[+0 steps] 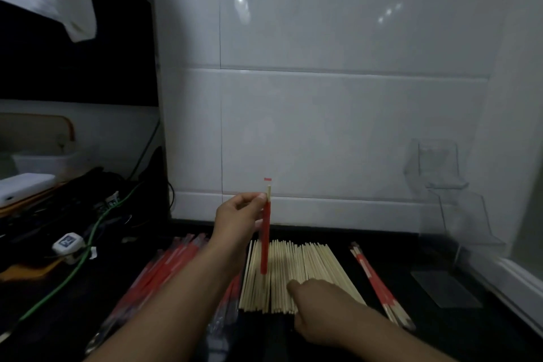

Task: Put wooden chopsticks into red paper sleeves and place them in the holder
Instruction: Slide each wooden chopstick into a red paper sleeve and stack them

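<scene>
My left hand (239, 216) pinches a red paper sleeve (265, 241) near its top and holds it upright, with a wooden chopstick end showing at the sleeve's mouth. Below it a spread of bare wooden chopsticks (296, 270) lies on the dark counter. My right hand (320, 308) rests on the near right part of that spread, fingers down among the sticks; whether it grips any I cannot tell. A pack of red sleeves (173, 267) lies to the left. Sleeved chopsticks (379, 285) lie to the right. A clear acrylic holder (449, 200) stands at the back right.
A white tiled wall rises behind the counter. On the left lie black cables, a green cable (88, 247), a white plug (69, 245) and a white device (23, 188). A white ledge runs along the right edge.
</scene>
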{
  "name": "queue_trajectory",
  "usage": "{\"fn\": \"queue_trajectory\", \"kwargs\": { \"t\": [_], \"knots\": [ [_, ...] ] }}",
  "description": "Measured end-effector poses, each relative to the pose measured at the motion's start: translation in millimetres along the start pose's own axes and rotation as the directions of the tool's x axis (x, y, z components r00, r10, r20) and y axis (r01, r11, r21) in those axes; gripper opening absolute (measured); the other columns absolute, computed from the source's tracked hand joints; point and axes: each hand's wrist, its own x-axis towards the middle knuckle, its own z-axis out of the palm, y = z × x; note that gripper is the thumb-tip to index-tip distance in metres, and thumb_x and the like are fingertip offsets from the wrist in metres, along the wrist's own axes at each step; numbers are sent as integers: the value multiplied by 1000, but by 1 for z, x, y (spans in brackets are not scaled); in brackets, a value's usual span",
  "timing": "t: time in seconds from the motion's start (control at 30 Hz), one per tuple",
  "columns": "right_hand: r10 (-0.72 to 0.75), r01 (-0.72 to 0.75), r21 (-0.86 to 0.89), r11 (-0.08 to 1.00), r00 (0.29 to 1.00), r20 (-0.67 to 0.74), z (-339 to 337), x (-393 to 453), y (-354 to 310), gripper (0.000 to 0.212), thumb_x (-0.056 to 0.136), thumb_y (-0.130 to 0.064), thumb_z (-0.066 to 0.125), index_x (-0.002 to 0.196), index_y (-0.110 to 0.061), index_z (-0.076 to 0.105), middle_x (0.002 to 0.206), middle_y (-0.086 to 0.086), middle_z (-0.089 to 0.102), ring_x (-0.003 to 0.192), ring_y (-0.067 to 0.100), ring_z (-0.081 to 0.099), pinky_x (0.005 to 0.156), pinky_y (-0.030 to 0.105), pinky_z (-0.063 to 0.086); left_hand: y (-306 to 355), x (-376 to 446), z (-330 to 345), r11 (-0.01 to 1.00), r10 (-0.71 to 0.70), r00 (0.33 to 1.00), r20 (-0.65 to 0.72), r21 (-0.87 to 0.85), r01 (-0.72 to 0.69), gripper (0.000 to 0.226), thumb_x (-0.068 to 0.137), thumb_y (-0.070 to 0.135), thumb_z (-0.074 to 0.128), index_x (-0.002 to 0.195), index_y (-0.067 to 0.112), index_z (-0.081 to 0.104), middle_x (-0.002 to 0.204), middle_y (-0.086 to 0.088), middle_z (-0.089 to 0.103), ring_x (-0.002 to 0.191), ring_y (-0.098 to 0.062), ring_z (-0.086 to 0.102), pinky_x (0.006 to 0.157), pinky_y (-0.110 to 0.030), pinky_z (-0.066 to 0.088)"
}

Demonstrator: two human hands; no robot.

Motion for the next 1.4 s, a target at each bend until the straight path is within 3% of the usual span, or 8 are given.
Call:
{"fn": "queue_trajectory", "kwargs": {
  "t": [0.1,0.23,0.4,0.5,0.6,0.67,1.0,1.4],
  "knots": [
    [85,-82,131,988,996,-19,2,2,5,21,90,-16,47,109,-8,54,102,13,58,97,30,60,54,26,38,1,-4,-2,1000,11,1000,16,10,-11,11,95,17,63,99,9,69,108,-16,71,102,-28,69,84,-33,56],
    [194,-152,289,945,974,-121,-3,0,15,39,92,-18,48,131,-16,55,118,7,61,99,17,63,82,27,52,0,-8,-4,1000,15,1000,12,21,-16,10,95,16,62,100,10,69,109,-19,70,105,-32,68,89,-37,56],
    [237,-99,351,931,895,-377,-23,0,27,48,90,-20,54,137,-24,47,90,-6,61,78,8,57,71,22,46,-1,-9,-2,1000,18,999,30,-15,-17,10,97,14,58,98,9,67,102,-13,74,94,-23,73,83,-33,57],
    [303,-88,420,903,824,-479,-39,5,35,26,89,-21,61,115,-19,68,96,-6,68,86,5,62,83,24,52,0,-10,0,1000,27,999,40,-12,-26,14,99,14,54,103,6,65,99,-10,75,89,-20,74,77,-32,57],
    [366,24,602,798,774,-517,-61,11,39,9,87,-13,68,90,-19,74,75,-11,65,68,-3,59,63,8,44,0,-10,1,999,26,999,47,-23,-25,15,100,14,53,107,4,62,95,-9,76,86,-21,75,77,-32,57],
    [402,115,710,695,757,-516,-75,11,41,14,87,-11,70,81,-24,71,72,-7,67,61,3,62,61,14,45,0,-11,1,999,28,998,50,-24,-27,17,100,13,53,109,2,62,94,-10,76,86,-23,75,82,-36,58],
    [214,150,611,777,850,-481,-67,1,29,9,89,-15,70,87,-23,72,77,-6,72,64,1,66,59,13,50,-4,-9,-7,998,53,999,11,-33,-52,17,99,11,54,108,-1,62,96,-15,75,87,-26,75,85,-36,58],
    [374,560,538,630,388,-842,-168,7,36,20,100,-10,52,81,-17,56,72,7,67,50,13,65,43,24,44,-3,-15,-6,998,65,994,83,-21,-64,16,99,11,54,108,1,62,95,-12,76,88,-26,74,84,-36,59]
  ]
}}
